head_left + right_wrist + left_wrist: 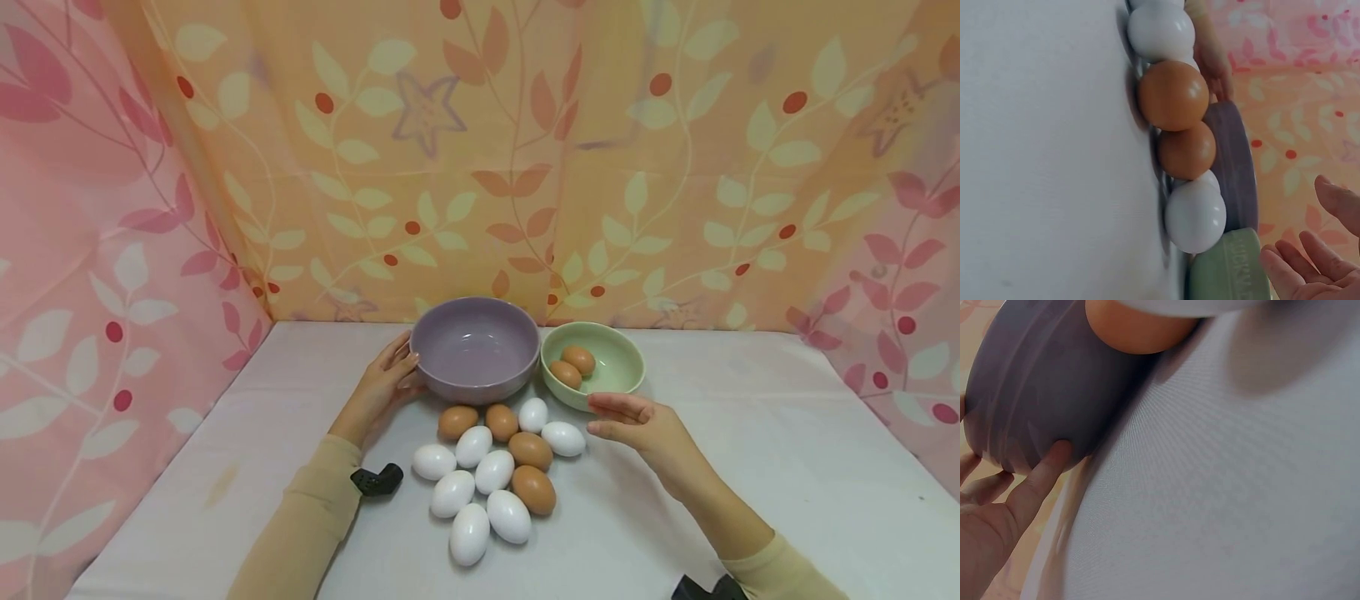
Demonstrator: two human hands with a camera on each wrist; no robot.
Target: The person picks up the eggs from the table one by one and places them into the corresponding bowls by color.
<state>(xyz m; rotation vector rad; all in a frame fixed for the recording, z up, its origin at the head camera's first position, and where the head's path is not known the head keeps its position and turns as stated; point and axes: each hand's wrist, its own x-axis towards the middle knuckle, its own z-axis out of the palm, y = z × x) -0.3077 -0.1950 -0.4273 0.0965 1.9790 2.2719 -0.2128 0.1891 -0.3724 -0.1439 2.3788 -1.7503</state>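
Note:
A purple bowl point(476, 350) stands upright and looks bare inside. My left hand point(378, 387) rests on its left side; in the left wrist view the spread fingers point(1044, 478) touch its outer wall. To the right, a smaller green bowl point(621, 354) holds two brown eggs point(578, 360). By its front right rim is my right hand point(648, 429), fingers extended and nothing in them; whether they touch the rim I cannot tell. In front of the bowls lie several white eggs point(494, 472) and several brown eggs point(533, 489), grouped close together on the cloth.
The white cloth-covered table point(787, 433) reaches back to an orange patterned curtain point(525, 167). Pink curtains point(90, 333) hang at both sides. The eggs sit between my two forearms, and the two bowls stand side by side, nearly touching.

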